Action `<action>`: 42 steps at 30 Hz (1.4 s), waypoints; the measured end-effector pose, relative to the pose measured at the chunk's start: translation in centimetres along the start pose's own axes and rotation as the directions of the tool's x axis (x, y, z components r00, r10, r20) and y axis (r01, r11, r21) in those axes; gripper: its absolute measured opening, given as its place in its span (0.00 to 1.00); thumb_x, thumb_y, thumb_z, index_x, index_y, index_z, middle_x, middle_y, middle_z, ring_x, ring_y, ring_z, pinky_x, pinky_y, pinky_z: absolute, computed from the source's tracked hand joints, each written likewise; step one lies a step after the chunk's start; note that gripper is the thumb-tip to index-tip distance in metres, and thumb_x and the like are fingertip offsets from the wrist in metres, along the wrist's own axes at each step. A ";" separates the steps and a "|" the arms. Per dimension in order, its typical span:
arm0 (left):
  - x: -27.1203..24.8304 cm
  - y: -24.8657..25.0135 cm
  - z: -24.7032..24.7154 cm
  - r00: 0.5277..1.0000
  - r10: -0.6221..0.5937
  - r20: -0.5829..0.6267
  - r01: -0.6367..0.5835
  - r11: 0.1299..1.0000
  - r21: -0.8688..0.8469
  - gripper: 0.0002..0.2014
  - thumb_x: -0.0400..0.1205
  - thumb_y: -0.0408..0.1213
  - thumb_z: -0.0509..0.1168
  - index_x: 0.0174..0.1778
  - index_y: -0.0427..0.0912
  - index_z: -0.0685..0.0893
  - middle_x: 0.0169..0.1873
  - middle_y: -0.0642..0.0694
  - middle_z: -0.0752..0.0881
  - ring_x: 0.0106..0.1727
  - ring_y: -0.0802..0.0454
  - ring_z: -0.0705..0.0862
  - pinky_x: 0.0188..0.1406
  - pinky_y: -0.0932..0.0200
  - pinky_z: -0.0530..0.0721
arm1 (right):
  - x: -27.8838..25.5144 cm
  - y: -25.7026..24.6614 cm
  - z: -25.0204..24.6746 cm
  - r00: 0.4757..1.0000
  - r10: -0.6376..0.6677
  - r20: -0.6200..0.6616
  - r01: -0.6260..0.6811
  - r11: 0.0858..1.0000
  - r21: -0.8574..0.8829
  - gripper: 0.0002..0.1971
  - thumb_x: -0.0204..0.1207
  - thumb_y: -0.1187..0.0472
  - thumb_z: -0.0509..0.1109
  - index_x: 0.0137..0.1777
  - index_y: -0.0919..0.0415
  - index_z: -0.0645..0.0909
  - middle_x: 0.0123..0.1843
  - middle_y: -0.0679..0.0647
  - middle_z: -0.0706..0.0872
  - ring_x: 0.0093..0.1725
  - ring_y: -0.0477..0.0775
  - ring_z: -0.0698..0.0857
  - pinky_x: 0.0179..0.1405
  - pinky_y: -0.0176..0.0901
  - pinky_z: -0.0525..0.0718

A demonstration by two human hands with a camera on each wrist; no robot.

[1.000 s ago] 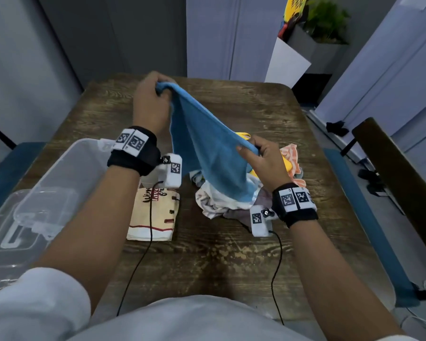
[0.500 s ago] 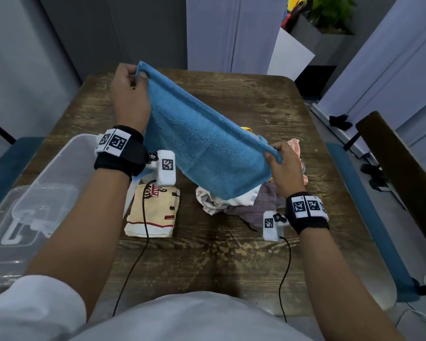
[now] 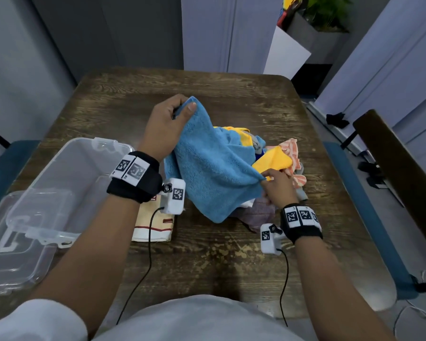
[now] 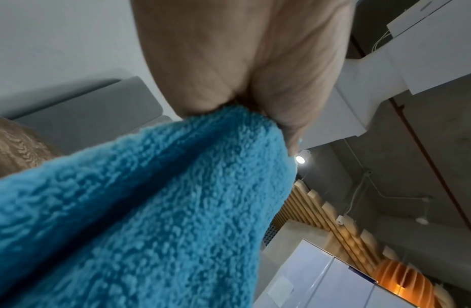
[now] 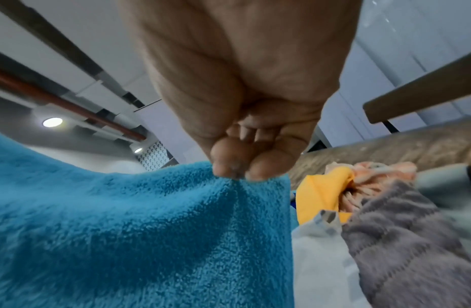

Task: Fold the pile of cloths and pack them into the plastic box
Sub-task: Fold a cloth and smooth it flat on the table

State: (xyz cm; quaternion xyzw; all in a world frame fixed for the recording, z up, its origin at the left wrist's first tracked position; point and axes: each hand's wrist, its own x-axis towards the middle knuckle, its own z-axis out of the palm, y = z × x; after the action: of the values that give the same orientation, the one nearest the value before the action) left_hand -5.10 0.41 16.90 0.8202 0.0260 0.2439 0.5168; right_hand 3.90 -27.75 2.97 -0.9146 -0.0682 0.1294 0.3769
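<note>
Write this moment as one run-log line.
item: blue towel, held over pile | left hand: grips far corner | right hand: pinches near corner

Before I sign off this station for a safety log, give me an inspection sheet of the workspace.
Surface: wooden table, worn finish near the front edge.
Job's things: blue towel held over the pile of cloths; folded cream cloth beside the clear plastic box; lid off, at the left.
Clutter: nothing seen.
Hands: left hand grips one towel corner; right hand pinches another.
Cables: a black cable trails from each wrist across the table's front edge.
Surroundings: chair at right, potted plant behind.
</note>
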 end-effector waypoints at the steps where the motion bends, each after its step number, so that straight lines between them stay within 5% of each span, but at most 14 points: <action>1: -0.3 0.2 0.1 1.000 -0.003 0.011 0.003 1.000 -0.010 0.15 0.89 0.44 0.64 0.47 0.34 0.83 0.37 0.45 0.79 0.38 0.55 0.75 0.38 0.58 0.75 | -0.1 0.1 0.1 0.999 0.026 0.028 -0.028 0.996 0.082 0.09 0.83 0.66 0.63 0.56 0.59 0.83 0.31 0.59 0.88 0.26 0.57 0.86 0.25 0.45 0.83; 4: -1.4 0.6 0.5 0.999 0.011 0.053 -0.006 0.995 -0.099 0.12 0.90 0.41 0.63 0.54 0.34 0.85 0.45 0.36 0.87 0.44 0.52 0.84 0.44 0.56 0.83 | -0.6 -0.2 0.3 0.978 0.151 0.141 -0.198 0.881 0.429 0.12 0.88 0.64 0.59 0.63 0.70 0.78 0.42 0.71 0.91 0.34 0.64 0.91 0.32 0.51 0.89; 6: -2.1 0.5 0.7 0.996 0.018 0.085 -0.006 0.990 -0.140 0.11 0.90 0.39 0.63 0.55 0.34 0.86 0.49 0.32 0.87 0.47 0.50 0.85 0.47 0.55 0.84 | -0.8 -0.2 0.3 0.958 0.195 0.212 -0.283 0.772 0.568 0.16 0.89 0.52 0.60 0.65 0.66 0.76 0.49 0.72 0.90 0.42 0.67 0.92 0.38 0.52 0.92; 8: -2.6 0.1 0.8 0.995 0.005 0.095 0.010 0.988 -0.156 0.10 0.90 0.38 0.63 0.54 0.34 0.86 0.49 0.31 0.87 0.46 0.50 0.84 0.47 0.56 0.83 | -0.8 0.3 0.5 0.953 0.206 0.222 -0.297 0.784 0.545 0.20 0.86 0.41 0.63 0.62 0.58 0.77 0.49 0.70 0.91 0.44 0.66 0.93 0.44 0.55 0.92; 12: -3.5 -1.3 0.3 0.998 -0.060 0.005 0.060 0.994 -0.090 0.09 0.90 0.37 0.63 0.52 0.36 0.85 0.42 0.38 0.85 0.43 0.55 0.81 0.43 0.59 0.81 | -0.7 1.7 0.5 0.977 0.215 0.019 -0.203 0.884 0.422 0.20 0.82 0.44 0.71 0.44 0.63 0.80 0.45 0.70 0.91 0.37 0.66 0.93 0.43 0.67 0.92; 16: -4.8 -3.5 -0.8 0.987 -0.142 -0.077 0.141 0.990 -0.011 0.07 0.90 0.38 0.62 0.49 0.42 0.84 0.39 0.46 0.83 0.39 0.58 0.80 0.39 0.64 0.79 | 1.3 5.1 0.3 0.969 0.062 -0.239 0.004 0.964 0.267 0.33 0.68 0.19 0.65 0.35 0.52 0.80 0.32 0.56 0.88 0.34 0.63 0.90 0.39 0.69 0.89; 18: -5.4 -3.9 -1.4 0.975 -0.185 -0.126 0.179 0.982 -0.051 0.08 0.90 0.38 0.62 0.45 0.47 0.82 0.36 0.52 0.83 0.37 0.61 0.80 0.38 0.64 0.79 | -0.5 1.6 -1.0 0.922 0.023 -0.387 0.078 0.967 0.244 0.31 0.74 0.24 0.64 0.34 0.54 0.78 0.30 0.54 0.87 0.31 0.59 0.89 0.34 0.64 0.88; 22: -6.3 -2.4 -3.1 0.963 -0.229 -0.143 0.188 0.950 -0.251 0.08 0.90 0.36 0.61 0.45 0.46 0.80 0.33 0.58 0.84 0.35 0.63 0.81 0.37 0.65 0.82 | -3.4 -4.0 -3.8 0.739 -0.068 -0.671 0.281 0.936 0.214 0.24 0.82 0.40 0.69 0.32 0.58 0.77 0.24 0.48 0.78 0.25 0.43 0.79 0.27 0.41 0.80; 25: -6.6 -1.5 -4.7 0.962 -0.262 -0.077 0.218 0.907 -0.359 0.07 0.90 0.37 0.62 0.46 0.46 0.81 0.36 0.53 0.87 0.36 0.60 0.83 0.38 0.63 0.84 | -4.2 -5.4 -5.2 0.664 -0.092 -0.742 0.353 0.913 0.203 0.25 0.81 0.38 0.70 0.32 0.58 0.79 0.24 0.53 0.80 0.24 0.55 0.80 0.25 0.47 0.76; 28: -6.3 -2.1 -5.5 0.948 -0.307 -0.084 0.262 0.904 -0.339 0.07 0.89 0.36 0.62 0.45 0.47 0.80 0.37 0.50 0.86 0.35 0.58 0.83 0.36 0.62 0.85 | -4.3 -6.5 -5.9 0.678 -0.108 -0.727 0.388 0.893 0.229 0.26 0.80 0.36 0.70 0.32 0.58 0.79 0.26 0.57 0.81 0.27 0.61 0.81 0.26 0.48 0.77; 34: -3.6 -6.5 -4.4 0.936 -0.316 -0.154 0.322 0.946 0.020 0.11 0.89 0.39 0.62 0.41 0.52 0.80 0.39 0.50 0.83 0.39 0.57 0.79 0.44 0.54 0.77 | -0.6 -7.1 -4.1 0.852 -0.169 -0.496 0.275 0.950 0.149 0.20 0.81 0.42 0.72 0.36 0.56 0.79 0.31 0.57 0.88 0.20 0.47 0.85 0.24 0.41 0.84; 38: -0.8 -4.8 -5.7 0.953 -0.188 -0.239 0.190 0.982 -0.018 0.07 0.88 0.44 0.61 0.47 0.49 0.81 0.43 0.45 0.85 0.45 0.52 0.82 0.47 0.47 0.81 | 0.7 -9.4 -5.7 0.769 -0.197 -0.608 0.388 0.900 0.198 0.17 0.82 0.45 0.71 0.35 0.53 0.77 0.28 0.56 0.85 0.21 0.49 0.85 0.20 0.44 0.80; 42: -0.7 -2.8 -5.9 0.948 -0.122 -0.293 0.111 0.992 -0.054 0.06 0.89 0.42 0.61 0.47 0.53 0.79 0.41 0.51 0.83 0.43 0.59 0.79 0.46 0.61 0.77 | 0.5 -9.9 -6.4 0.654 -0.233 -0.720 0.504 0.843 0.185 0.18 0.83 0.45 0.70 0.34 0.49 0.73 0.26 0.60 0.82 0.20 0.54 0.84 0.19 0.44 0.76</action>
State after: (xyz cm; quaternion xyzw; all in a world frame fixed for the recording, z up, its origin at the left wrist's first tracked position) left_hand -7.63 6.42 16.24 0.7618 0.1467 0.3332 0.5358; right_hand 5.95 -24.96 14.24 -0.7755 -0.0901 -0.2802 0.5585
